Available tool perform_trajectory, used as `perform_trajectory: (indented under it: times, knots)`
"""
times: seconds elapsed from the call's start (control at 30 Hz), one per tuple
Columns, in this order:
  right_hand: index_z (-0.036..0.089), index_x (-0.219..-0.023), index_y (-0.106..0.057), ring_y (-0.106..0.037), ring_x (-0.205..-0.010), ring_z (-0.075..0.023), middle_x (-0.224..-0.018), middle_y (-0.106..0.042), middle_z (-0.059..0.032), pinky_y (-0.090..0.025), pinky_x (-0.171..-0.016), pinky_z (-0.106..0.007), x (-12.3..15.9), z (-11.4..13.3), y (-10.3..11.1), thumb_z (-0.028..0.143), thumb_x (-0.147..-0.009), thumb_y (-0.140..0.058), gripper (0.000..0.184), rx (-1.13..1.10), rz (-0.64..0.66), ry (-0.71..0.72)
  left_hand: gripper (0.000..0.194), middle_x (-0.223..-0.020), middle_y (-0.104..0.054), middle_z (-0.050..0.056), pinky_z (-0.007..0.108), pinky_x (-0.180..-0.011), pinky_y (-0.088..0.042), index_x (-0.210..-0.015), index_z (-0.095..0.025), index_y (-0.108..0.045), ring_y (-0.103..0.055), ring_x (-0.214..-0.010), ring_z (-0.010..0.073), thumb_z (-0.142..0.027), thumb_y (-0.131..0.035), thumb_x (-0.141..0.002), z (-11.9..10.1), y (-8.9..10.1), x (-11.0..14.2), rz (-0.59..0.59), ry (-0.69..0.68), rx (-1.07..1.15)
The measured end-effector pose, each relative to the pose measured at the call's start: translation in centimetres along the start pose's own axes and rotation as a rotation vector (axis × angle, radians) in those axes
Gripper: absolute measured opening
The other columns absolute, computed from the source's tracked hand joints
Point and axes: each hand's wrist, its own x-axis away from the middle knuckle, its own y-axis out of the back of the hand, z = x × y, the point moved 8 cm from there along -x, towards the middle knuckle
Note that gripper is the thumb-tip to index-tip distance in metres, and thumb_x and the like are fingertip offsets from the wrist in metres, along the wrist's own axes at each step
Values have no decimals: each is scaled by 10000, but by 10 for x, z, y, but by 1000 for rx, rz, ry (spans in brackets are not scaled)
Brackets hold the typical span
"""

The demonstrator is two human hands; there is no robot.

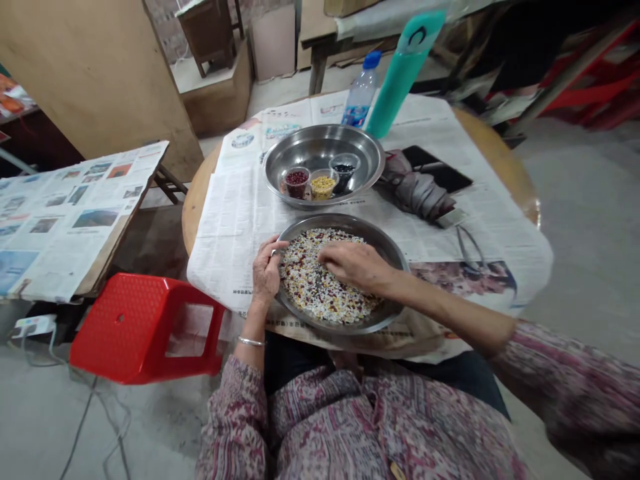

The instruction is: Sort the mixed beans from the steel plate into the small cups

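Steel round basin [387, 243] full of mixed white, yellow and dark red grains [313, 280] sits on printed newspaper [225, 247] at the table edge, left hand [265, 270] curled closed on its rim, right hand [355, 262] open, spread flat on the grains, holding nothing, second steel bowl [367, 157] just beyond.

The left hand [267, 272] stands curled with its fingers bent inward, while the right hand [356, 263] lies palm down, fingers extended, at the end of the outstretched right forearm [440, 307].
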Motion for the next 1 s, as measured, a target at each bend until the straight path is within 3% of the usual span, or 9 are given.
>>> perform_trajectory:
  times: [0.1,0.2,0.3,0.4,0.53,0.63,0.8,0.9,1.0]
  knots:
    - [212,-1076,-726,-652,-1044,-240,-1114,-727,-84,-479,-852,-336,-15,-24,13,193,-947,-512,250,4,-90,-182,331,-1303,-697,63,407,-1195,-387,-1010,-211,-774,-600,-1294,223,-96,-508,-851,2,1,-1,-8,-1,5]
    - [193,-1205,-706,-632,-1100,-274,-1184,-692,-127,-491,-881,-372,-22,-20,10,303,-990,-516,307,10,-125,-243,323,-1291,-702,66,408,-1191,-389,-1009,-208,-775,-605,-1287,230,-106,-516,-845,3,2,-2,-10,-6,14]
    - [192,-1217,-692,-631,-1040,-247,-1159,-666,-124,-490,-870,-350,-21,9,-3,357,-981,-571,312,-37,-83,-60,316,-1293,-702,76,412,-1185,-398,-1008,-198,-774,-608,-1282,234,-116,-517,-843,2,2,-3,-9,-4,11]
    - [202,-1063,-714,-618,-912,-195,-1051,-658,-84,-464,-788,-301,-7,38,-15,289,-958,-602,176,-91,27,178,316,-1302,-701,80,411,-1183,-404,-1009,-193,-773,-608,-1282,234,-121,-513,-845,1,2,-2,-12,3,-6]
    - [202,-941,-720,-596,-796,-163,-952,-671,-63,-422,-714,-278,22,38,-9,156,-938,-536,190,-174,99,267,314,-1299,-706,67,409,-1193,-399,-1010,-201,-773,-607,-1287,228,-123,-516,-849,1,3,-2,-11,13,-30]
    - [198,-915,-751,-622,-785,-163,-905,-714,-56,-436,-729,-278,41,26,-1,128,-879,-569,198,-293,181,192,321,-1293,-706,66,406,-1193,-400,-1007,-201,-774,-606,-1290,229,-117,-513,-839,0,2,-2,-10,13,-20]
    - [196,-866,-806,-605,-635,-134,-708,-729,-10,-441,-654,-259,51,29,-17,155,-844,-579,232,-531,429,91,325,-1291,-707,63,405,-1188,-400,-1003,-206,-778,-605,-1289,232,-119,-520,-825,-1,3,-3,-18,3,10]
    - [179,-935,-815,-601,-590,-127,-699,-729,-15,-467,-587,-249,32,19,-31,200,-838,-613,225,-777,385,-122,322,-1292,-707,58,402,-1190,-393,-1013,-211,-779,-603,-1290,231,-128,-525,-833,-1,3,-3,-18,-1,6]
    - [163,-1007,-794,-634,-599,-124,-776,-749,-45,-532,-577,-252,10,-5,-38,213,-819,-671,230,-1089,205,-397,310,-1298,-704,56,400,-1189,-391,-1020,-216,-779,-603,-1290,230,-142,-531,-850,1,4,-4,-17,-5,3]
